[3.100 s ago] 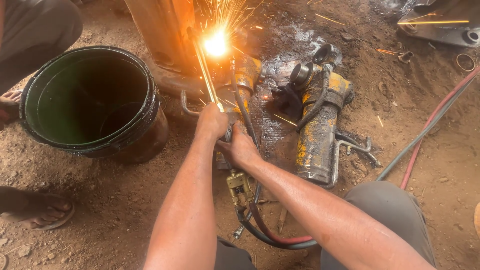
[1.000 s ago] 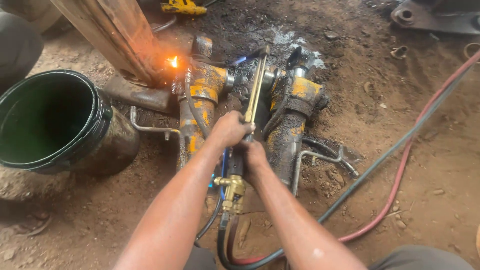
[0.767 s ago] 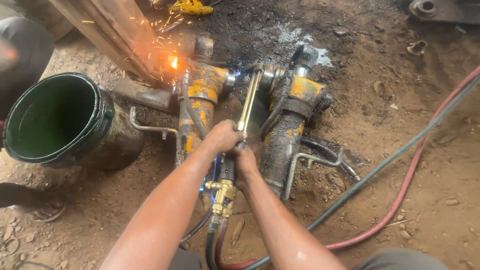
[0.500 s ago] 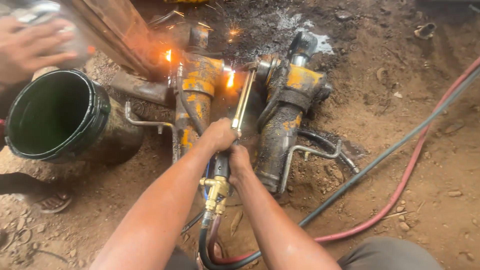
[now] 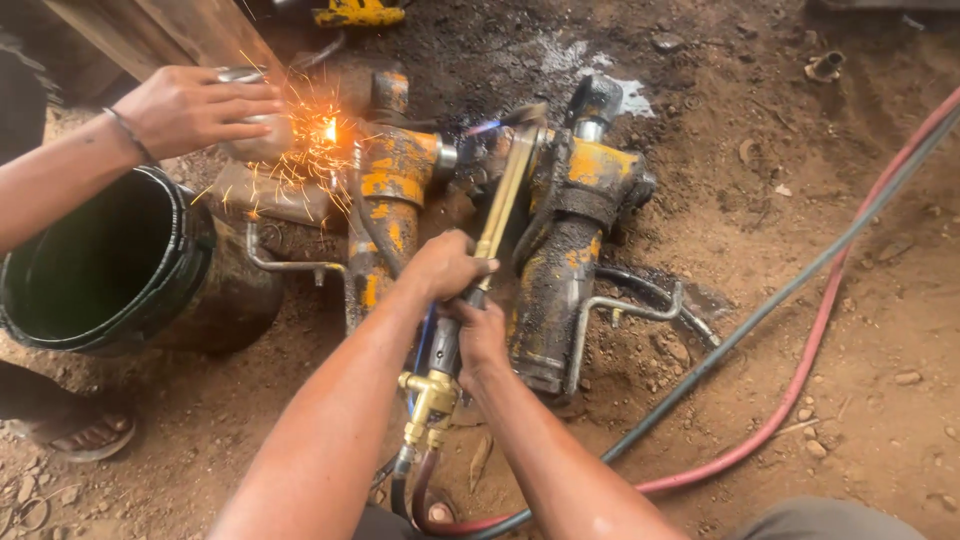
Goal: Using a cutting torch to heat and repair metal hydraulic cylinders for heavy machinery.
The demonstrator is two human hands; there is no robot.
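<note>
Both hands (image 5: 462, 300) apparently gripping cutting torch (image 5: 500, 215).

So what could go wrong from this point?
Sparks fly right beside the other person's bare hand, which could get burned. The cutting torch, gripped by the left hand and right hand, has its blue flame against the oily yellow hydraulic cylinders, so residue might ignite. The red hose lies on the ground near the work, exposed to sparks.

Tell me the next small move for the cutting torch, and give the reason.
Probably hold the cutting torch tip off the yellow cylinders for a moment. Another person's hand sits right beside the sparks, near the black bucket. Both hands, left hand and right hand, grip the torch.
</note>
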